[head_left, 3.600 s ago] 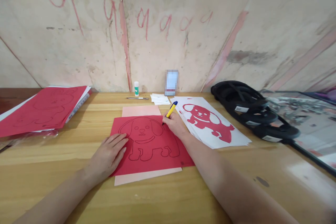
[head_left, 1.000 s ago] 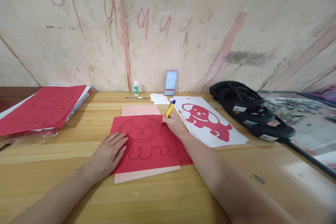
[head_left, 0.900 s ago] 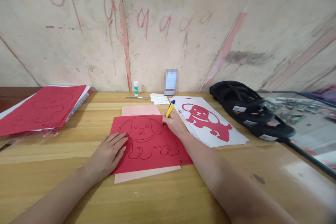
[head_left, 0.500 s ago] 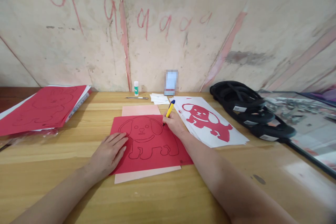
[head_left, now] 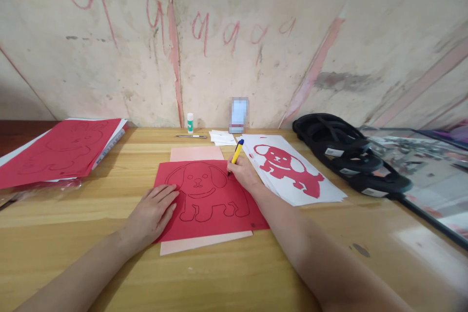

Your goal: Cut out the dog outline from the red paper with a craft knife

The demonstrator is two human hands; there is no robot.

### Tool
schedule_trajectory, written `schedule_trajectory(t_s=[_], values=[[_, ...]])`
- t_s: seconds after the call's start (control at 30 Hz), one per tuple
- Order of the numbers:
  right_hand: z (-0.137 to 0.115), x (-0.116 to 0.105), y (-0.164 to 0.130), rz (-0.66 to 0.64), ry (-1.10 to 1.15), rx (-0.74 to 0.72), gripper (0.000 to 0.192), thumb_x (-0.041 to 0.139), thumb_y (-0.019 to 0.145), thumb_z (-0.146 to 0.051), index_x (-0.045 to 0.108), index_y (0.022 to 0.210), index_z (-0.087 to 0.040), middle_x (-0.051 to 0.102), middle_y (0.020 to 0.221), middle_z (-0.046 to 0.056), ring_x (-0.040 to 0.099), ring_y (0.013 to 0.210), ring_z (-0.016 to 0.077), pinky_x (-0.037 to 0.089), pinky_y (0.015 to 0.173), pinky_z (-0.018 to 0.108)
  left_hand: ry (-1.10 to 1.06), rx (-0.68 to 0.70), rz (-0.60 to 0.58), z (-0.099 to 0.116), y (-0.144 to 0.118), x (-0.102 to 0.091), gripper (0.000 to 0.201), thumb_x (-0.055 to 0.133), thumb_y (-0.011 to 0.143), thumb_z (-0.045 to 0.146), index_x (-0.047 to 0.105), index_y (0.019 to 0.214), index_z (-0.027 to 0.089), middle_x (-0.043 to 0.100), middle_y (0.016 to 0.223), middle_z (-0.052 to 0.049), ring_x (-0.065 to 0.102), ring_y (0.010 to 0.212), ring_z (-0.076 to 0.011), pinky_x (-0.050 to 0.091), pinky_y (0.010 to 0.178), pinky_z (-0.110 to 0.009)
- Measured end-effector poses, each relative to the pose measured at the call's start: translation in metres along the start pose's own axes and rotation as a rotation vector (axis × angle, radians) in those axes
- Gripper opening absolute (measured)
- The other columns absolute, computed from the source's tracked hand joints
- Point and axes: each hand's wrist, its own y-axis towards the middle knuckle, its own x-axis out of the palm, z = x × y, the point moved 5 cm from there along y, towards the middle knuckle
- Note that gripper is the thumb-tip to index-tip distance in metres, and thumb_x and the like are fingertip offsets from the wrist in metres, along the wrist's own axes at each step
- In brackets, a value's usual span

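Nothing much has shifted since earlier: our right hand (head_left: pixel 244 173) still pinches the yellow pen (head_left: pixel 236 153) with its blue cap, tip at the right edge of the red sheet (head_left: pixel 212 214). Our left hand (head_left: pixel 151 214) lies open and flat on that matte sheet, which bears 1 outlined dog and rests on pale pink paper (head_left: pixel 197 153) atop the grained wooden table (head_left: pixel 109 263).

Bright even daylight, soft shadows, glare on right tabletop, edges bowed, sharp
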Motion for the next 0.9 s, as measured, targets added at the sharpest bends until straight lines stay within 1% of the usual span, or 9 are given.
schedule_trajectory(t_s=[0.23,0.37,0.67,0.9], values=[[0.0019,0.0006,0.0005,-0.021,0.011,0.03,0.008,0.049,0.059,-0.026,0.047,0.058,-0.019,0.05,0.056,-0.001,0.046,0.057,0.0135,0.033,0.055,0.026,-0.004,-0.006,-0.021,-0.0014,-0.0007,0.0022,0.035,0.038,0.097,0.028,0.059,0.122,0.017,0.06,0.129,-0.01,0.055,0.116,-0.0256,0.046,0.097,-0.045],[0.0025,0.0006,0.0006,-0.017,0.016,0.026,0.008,0.049,0.059,-0.026,0.048,0.057,-0.018,0.05,0.055,-0.001,0.047,0.058,0.0138,0.034,0.055,0.026,-0.006,-0.004,-0.011,-0.0007,-0.0005,0.0024,0.034,0.038,0.097,0.028,0.059,0.121,0.016,0.06,0.13,-0.01,0.055,0.116,-0.0259,0.046,0.097,-0.045],[0.0024,0.0005,0.0002,-0.024,0.014,0.041,0.008,0.049,0.059,-0.026,0.049,0.057,-0.019,0.05,0.055,-0.001,0.046,0.055,0.0134,0.032,0.053,0.026,-0.021,-0.017,-0.002,-0.0013,0.0002,0.0005,0.035,0.038,0.096,0.029,0.061,0.12,0.019,0.061,0.128,-0.008,0.056,0.115,-0.0251,0.047,0.096,-0.044],[0.0014,0.0008,-0.0004,-0.022,0.026,0.047,0.008,0.049,0.058,-0.027,0.049,0.056,-0.018,0.05,0.055,-0.001,0.046,0.055,0.0134,0.033,0.053,0.026,-0.001,-0.016,-0.022,-0.0014,-0.0007,0.0021,0.035,0.037,0.097,0.03,0.06,0.121,0.019,0.06,0.13,-0.008,0.055,0.116,-0.025,0.046,0.096,-0.044]])
